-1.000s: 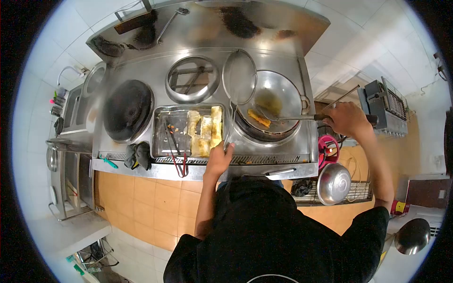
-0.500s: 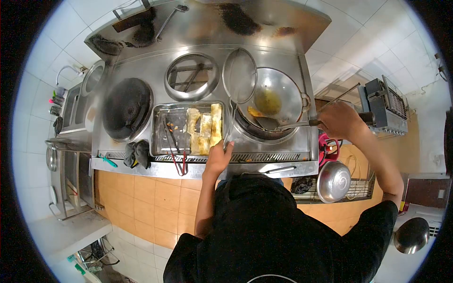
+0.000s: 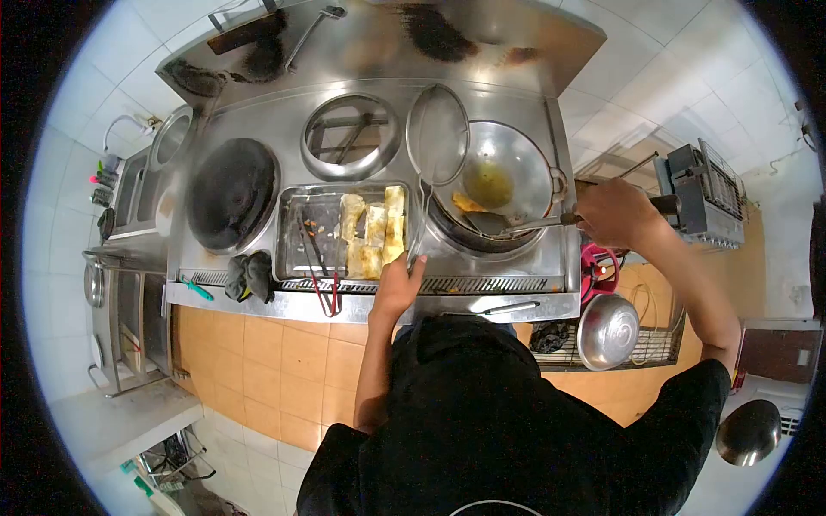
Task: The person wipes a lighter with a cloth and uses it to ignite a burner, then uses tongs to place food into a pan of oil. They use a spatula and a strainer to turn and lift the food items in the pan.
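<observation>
My right hand (image 3: 621, 213) is wrapped around the handle of a wok spatula (image 3: 489, 224), whose blade rests low inside the wok (image 3: 527, 163). Beside the blade lies a yellow-orange food piece (image 3: 465, 203), and a pool of yellowish oil (image 3: 489, 183) sits at the wok's bottom. My left hand (image 3: 398, 284) grips the long handle of a round mesh strainer (image 3: 437, 129); its mesh overlaps the wok's left rim. Just left of that handle is a metal tray (image 3: 292, 268) with several pale yellow rolled food pieces (image 3: 375, 225). Red-handled tongs (image 3: 327, 297) lean over the tray's front edge.
A black round pan (image 3: 232, 196) covers the left burner, and a bare burner ring (image 3: 350, 136) stands behind the tray. Dark cloths or gloves (image 3: 249, 277), a teal-handled tool (image 3: 198, 290) and a pen-like object (image 3: 510, 307) lie along the front. A metal bowl (image 3: 607, 332) is at lower right.
</observation>
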The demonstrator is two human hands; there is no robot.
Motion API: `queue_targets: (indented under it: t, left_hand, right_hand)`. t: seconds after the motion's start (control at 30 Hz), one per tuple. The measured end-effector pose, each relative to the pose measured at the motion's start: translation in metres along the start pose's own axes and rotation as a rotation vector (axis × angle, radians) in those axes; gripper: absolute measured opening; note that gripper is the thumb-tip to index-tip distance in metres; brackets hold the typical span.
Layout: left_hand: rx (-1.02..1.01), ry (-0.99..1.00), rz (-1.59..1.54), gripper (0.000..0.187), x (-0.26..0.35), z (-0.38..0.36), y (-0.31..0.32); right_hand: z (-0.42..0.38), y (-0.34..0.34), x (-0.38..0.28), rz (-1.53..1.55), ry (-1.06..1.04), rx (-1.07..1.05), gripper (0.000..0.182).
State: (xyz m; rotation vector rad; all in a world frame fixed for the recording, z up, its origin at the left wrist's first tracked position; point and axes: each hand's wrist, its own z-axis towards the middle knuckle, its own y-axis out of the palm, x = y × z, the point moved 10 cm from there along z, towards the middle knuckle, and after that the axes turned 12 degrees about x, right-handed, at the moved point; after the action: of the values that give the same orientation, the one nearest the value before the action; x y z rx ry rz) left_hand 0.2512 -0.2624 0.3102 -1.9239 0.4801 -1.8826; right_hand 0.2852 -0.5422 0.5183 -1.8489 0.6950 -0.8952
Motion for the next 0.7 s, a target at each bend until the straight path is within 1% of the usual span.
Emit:
queue_targets:
  t: [0.13, 0.23, 0.33, 0.37, 0.4, 0.5, 0.57, 0.7]
  left_hand:
    - [-0.016, -0.016, 0.034, 0.038, -0.006, 0.001, 0.003]
    - [0.020, 0.043, 0.043, 0.040, 0.000, 0.003, 0.000]
    - [-0.011, 0.012, 0.052, 0.042, 0.006, 0.003, -0.002]
    - [-0.044, -0.043, 0.043, 0.042, 0.006, 0.002, -0.001]
    - [-0.077, -0.099, 0.035, 0.043, 0.005, 0.002, 0.000]
    - [-0.086, -0.130, 0.037, 0.044, 0.006, 0.001, -0.001]
    - [-0.080, -0.130, 0.034, 0.044, -0.002, 0.002, 0.001]
    - [-0.087, -0.141, 0.035, 0.045, -0.002, 0.001, -0.001]
  right_hand:
    - [-0.001, -0.002, 0.001, 0.026, -0.032, 0.044, 0.016]
    - [-0.001, -0.001, 0.002, 0.031, -0.023, 0.039, 0.017]
    - [-0.001, 0.004, 0.006, 0.016, -0.004, 0.016, 0.021]
    - [-0.001, 0.005, 0.008, 0.004, 0.007, 0.005, 0.025]
    - [-0.001, 0.002, 0.009, 0.001, 0.006, 0.009, 0.025]
    - [-0.004, -0.007, 0.018, -0.056, 0.028, -0.016, 0.023]
    - [-0.007, -0.004, 0.035, -0.002, 0.148, -0.079, 0.022]
    - [-0.011, -0.009, 0.046, 0.035, 0.188, -0.014, 0.024]
